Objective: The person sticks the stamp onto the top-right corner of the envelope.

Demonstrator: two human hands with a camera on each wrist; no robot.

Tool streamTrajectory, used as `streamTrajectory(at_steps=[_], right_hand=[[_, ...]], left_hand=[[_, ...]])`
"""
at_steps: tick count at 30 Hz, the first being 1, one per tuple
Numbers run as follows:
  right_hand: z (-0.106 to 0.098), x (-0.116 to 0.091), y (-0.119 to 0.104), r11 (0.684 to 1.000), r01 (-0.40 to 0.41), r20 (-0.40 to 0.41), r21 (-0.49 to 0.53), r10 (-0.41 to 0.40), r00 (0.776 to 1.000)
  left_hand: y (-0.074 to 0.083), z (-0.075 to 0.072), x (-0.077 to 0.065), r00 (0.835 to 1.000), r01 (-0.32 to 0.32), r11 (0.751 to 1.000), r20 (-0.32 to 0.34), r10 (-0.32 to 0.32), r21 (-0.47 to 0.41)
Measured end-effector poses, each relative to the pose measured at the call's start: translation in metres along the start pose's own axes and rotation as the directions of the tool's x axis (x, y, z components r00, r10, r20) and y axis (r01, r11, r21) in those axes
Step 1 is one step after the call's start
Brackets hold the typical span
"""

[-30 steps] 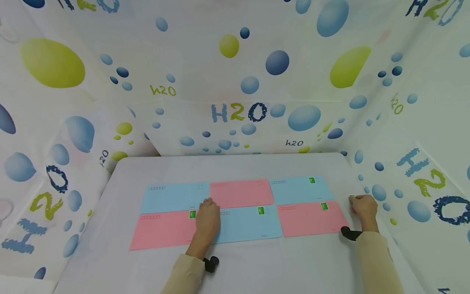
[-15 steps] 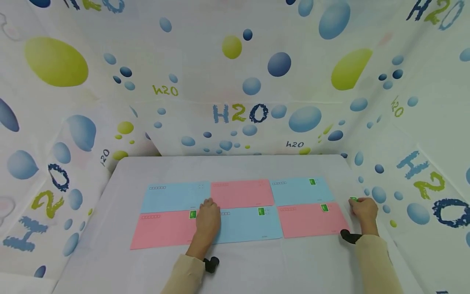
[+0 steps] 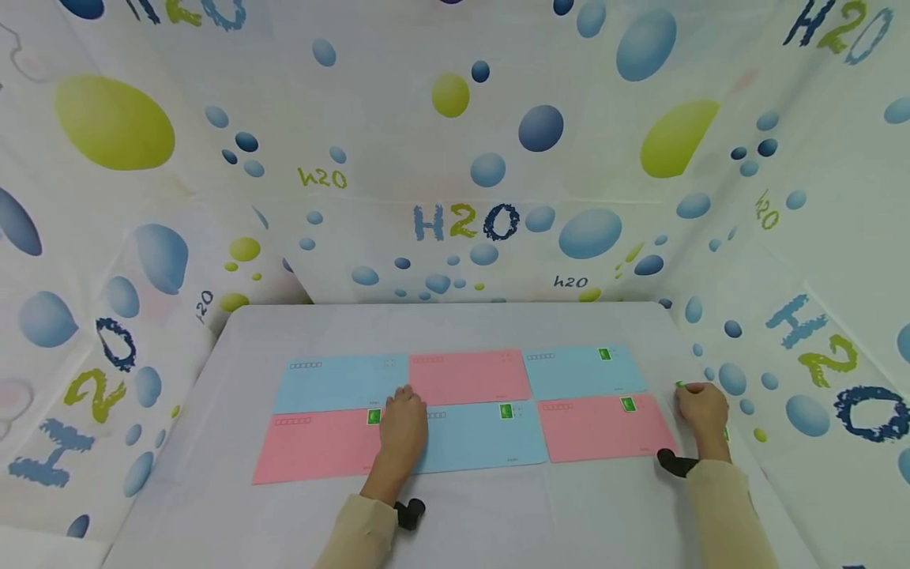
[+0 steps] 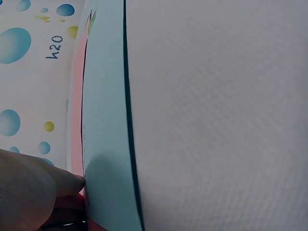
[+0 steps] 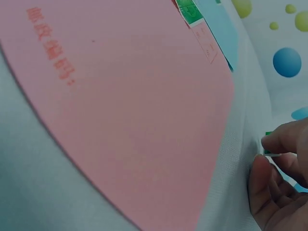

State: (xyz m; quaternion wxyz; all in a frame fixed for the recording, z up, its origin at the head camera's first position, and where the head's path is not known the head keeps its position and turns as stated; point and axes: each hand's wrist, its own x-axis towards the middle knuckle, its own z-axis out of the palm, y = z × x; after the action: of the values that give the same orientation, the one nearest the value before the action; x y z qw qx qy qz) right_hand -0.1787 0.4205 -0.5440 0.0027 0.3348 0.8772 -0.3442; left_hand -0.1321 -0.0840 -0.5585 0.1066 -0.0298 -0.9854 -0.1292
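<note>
Green stamp [image 5: 269,135] at right is pinched by right hand [image 3: 702,407], presumably for control; envelopes [image 3: 490,435] are apparently steadied by left hand [image 3: 403,423], grip indiscernible.

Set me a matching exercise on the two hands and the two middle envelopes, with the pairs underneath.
1. left hand
2. right hand
3. far middle envelope
4. near middle envelope

A. blue, bearing a stamp
B. pinching a small green piece
C. pink
D. partly covering a blue envelope's left end

Pairs: 1-D, 2-B, 3-C, 4-A.
</note>
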Motion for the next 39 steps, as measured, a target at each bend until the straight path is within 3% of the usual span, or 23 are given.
streamTrajectory(at_steps=[5,11,19,26,32,39], right_hand=[[0.003,-0.007,0.002,0.997,0.003,-0.048,0.076,0.001,0.999],[0.008,-0.017,0.001,0.982,0.092,-0.046,0.168,-0.085,0.995],[0.011,-0.027,-0.003,0.972,0.217,-0.037,0.086,-0.214,0.976],[0.010,-0.037,-0.014,0.931,0.316,0.001,0.182,-0.322,0.947],[0.009,-0.047,-0.028,0.875,0.380,0.062,0.301,-0.415,0.908],[0.016,-0.050,-0.034,0.779,0.429,0.217,0.457,-0.565,0.796]], left_hand=[[0.000,0.002,-0.002,1.000,-0.006,1.000,0.030,0.005,0.024],[0.000,0.003,-0.002,0.999,0.007,1.000,0.040,-0.007,0.003],[0.000,0.004,-0.002,1.000,0.015,0.999,0.017,-0.014,-0.034],[-0.001,0.002,-0.002,1.000,0.005,1.000,-0.009,-0.005,-0.029],[-0.001,0.001,-0.001,1.000,0.016,1.000,0.019,-0.016,-0.021],[-0.001,-0.001,-0.002,1.000,0.014,0.999,0.022,-0.014,-0.029]])
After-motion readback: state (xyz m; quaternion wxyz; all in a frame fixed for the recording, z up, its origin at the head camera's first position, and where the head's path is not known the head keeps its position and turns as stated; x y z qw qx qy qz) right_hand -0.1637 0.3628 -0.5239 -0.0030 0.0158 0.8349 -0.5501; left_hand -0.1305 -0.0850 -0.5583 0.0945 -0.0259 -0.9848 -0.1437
